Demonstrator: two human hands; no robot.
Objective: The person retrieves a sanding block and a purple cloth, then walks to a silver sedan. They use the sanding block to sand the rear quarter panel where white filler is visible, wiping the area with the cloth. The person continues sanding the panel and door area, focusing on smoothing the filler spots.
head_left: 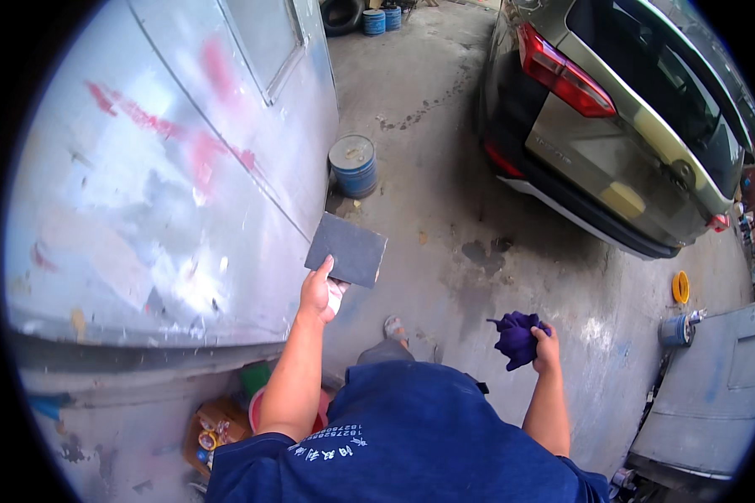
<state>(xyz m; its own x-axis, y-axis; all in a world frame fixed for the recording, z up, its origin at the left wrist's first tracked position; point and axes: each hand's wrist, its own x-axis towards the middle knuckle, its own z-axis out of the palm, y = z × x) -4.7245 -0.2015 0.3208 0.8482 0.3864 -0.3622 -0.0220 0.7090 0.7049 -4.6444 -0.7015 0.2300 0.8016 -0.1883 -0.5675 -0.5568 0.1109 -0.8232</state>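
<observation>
My left hand (322, 293) grips a flat dark grey square sheet (349, 247), like sandpaper, by its lower edge, with something white under my fingers. The sheet is held up beside a paint-smeared grey metal panel (143, 210) on the left. My right hand (547, 348) is closed on a crumpled purple cloth (516, 335), held out at waist height over the concrete floor.
A car (596, 168) stands at the upper right. A blue drum (354, 176) is beside the panel, with more drums (375, 23) and a tire (340, 17) behind. A cardboard box (210, 427) lies lower left; a yellow ring (680, 287), can (676, 330) and grey cabinet (705, 394) lie right.
</observation>
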